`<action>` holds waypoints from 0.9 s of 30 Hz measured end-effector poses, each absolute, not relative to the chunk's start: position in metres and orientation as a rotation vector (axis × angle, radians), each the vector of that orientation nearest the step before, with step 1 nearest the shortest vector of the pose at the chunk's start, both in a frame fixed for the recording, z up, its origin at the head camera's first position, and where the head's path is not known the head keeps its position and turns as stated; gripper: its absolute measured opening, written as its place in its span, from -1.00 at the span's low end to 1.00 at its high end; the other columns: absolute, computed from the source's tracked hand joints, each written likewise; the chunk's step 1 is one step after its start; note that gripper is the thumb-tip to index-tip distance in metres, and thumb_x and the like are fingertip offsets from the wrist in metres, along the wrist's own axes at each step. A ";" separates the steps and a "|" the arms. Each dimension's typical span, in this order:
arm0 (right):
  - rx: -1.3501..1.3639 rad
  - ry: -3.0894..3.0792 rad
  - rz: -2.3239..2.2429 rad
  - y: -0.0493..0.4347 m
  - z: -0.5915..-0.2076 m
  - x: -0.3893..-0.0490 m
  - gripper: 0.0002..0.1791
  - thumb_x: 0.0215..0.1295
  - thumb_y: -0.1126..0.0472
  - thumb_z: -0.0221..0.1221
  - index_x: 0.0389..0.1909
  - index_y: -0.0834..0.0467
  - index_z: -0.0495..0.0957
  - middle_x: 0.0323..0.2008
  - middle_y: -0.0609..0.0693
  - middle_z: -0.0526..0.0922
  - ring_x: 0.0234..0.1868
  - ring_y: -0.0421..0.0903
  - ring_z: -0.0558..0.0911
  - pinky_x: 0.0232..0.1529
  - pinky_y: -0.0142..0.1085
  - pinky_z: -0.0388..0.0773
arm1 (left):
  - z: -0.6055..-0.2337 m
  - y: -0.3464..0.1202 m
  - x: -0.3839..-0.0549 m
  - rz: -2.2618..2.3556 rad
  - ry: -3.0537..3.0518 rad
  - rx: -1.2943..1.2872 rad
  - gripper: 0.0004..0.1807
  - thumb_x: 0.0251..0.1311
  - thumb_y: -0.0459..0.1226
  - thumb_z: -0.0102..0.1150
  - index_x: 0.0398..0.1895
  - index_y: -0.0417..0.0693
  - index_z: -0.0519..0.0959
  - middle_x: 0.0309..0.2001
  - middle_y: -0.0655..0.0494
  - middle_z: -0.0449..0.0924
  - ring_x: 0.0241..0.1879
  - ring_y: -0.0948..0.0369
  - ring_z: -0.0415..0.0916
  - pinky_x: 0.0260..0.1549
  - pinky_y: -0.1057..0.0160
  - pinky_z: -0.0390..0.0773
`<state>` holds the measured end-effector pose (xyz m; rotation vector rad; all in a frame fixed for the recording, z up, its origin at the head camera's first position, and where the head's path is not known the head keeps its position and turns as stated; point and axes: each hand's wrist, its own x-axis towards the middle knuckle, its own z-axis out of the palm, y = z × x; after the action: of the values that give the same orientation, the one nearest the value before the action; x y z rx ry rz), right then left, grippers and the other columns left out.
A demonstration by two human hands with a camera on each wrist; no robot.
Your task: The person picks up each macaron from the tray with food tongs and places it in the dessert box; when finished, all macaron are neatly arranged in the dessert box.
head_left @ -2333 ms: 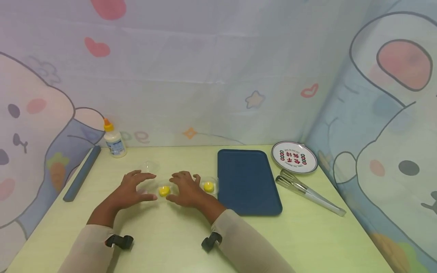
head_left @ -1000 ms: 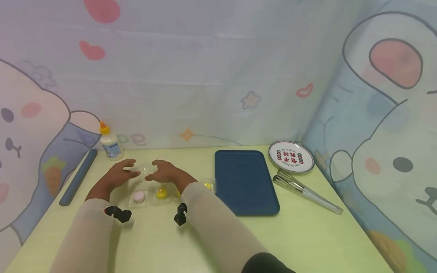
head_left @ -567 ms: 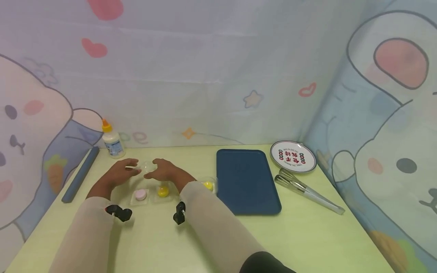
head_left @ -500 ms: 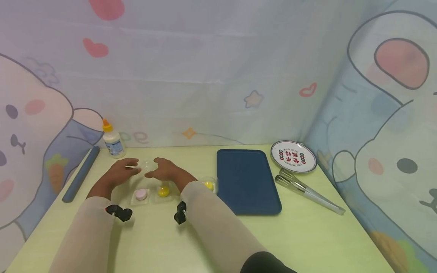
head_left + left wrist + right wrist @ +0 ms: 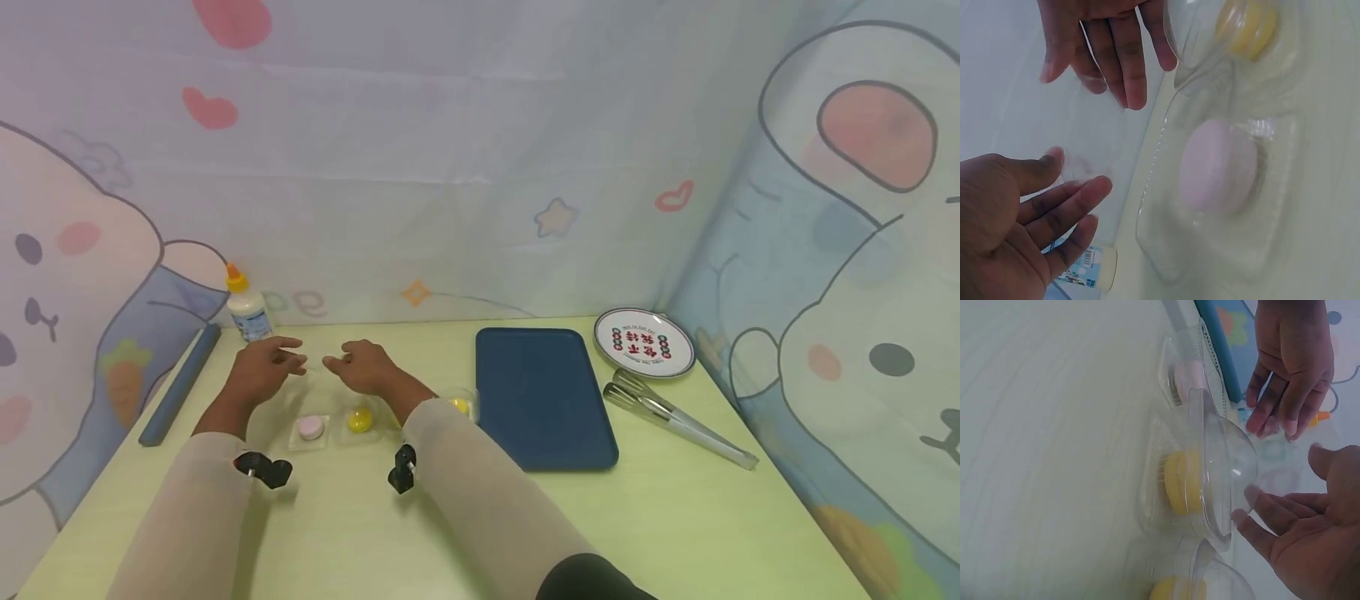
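Note:
My left hand (image 5: 258, 371) pinches one edge of a clear plastic dome lid (image 5: 1082, 140) between thumb and fingertips. Facing it, my right hand (image 5: 365, 367) has thumb and fingers around the lid's other edge. The lid is see-through and hardly shows in the head view. Nearer my body, a round pink cake (image 5: 310, 427) sits uncovered on a clear plastic base (image 5: 1272, 250). Right of it, a yellow cake (image 5: 360, 419) stands in a box under its own clear dome (image 5: 1238, 459). Another yellow cake (image 5: 459, 407) in clear packaging lies partly behind my right forearm.
A dark blue tray (image 5: 546, 400) lies right of the boxes. Farther right are an oval plate (image 5: 645, 343) with red lettering and metal tongs (image 5: 678, 421). A glue bottle (image 5: 249, 308) stands behind my left hand, beside a grey-blue roll (image 5: 180, 387).
Both hands have moved from around the yellow cake back and left to the clear lid, uncovering the pink cake to view. Over the last half second they have risen slightly with the lid.

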<state>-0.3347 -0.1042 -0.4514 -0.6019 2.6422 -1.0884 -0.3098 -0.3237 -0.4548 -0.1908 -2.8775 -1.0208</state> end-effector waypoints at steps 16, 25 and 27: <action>-0.548 2.461 -1.516 -0.099 -0.449 -0.331 -0.81 0.70 0.27 0.13 0.18 0.21 0.55 0.19 0.19 0.78 -0.20 0.03 0.90 -0.32 -0.41 0.65 | -0.455 -0.332 -0.303 -1.422 -2.818 -0.158 -0.34 0.50 -0.35 0.31 0.54 -0.52 0.35 0.07 -0.41 0.77 -0.16 0.09 0.90 -0.11 0.26 0.84; -0.558 2.454 -1.506 -0.095 -0.454 -0.335 -0.59 0.62 0.34 0.21 0.40 0.25 0.51 0.20 0.13 0.81 -0.18 0.12 0.89 -0.37 -0.45 0.62 | -0.461 -0.339 -0.304 -1.450 -2.891 -0.242 -0.53 0.57 -0.32 0.25 0.36 -0.49 0.52 0.13 -0.41 0.69 -0.20 0.19 0.88 -0.16 0.31 0.77; -0.574 2.458 -1.496 -0.095 -0.456 -0.336 -0.63 0.63 0.34 0.20 0.36 0.28 0.57 0.14 0.16 0.83 -0.15 0.14 0.89 -0.41 -0.45 0.58 | -0.460 -0.339 -0.303 -1.430 -2.888 -0.240 -0.56 0.60 -0.30 0.22 0.32 -0.50 0.55 0.20 -0.45 0.67 -0.19 0.17 0.88 -0.19 0.33 0.74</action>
<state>-0.3355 -0.0949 -0.4555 -0.5738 2.4576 -1.4957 -0.3029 -0.3391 -0.4596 -0.2403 -2.8884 -1.4299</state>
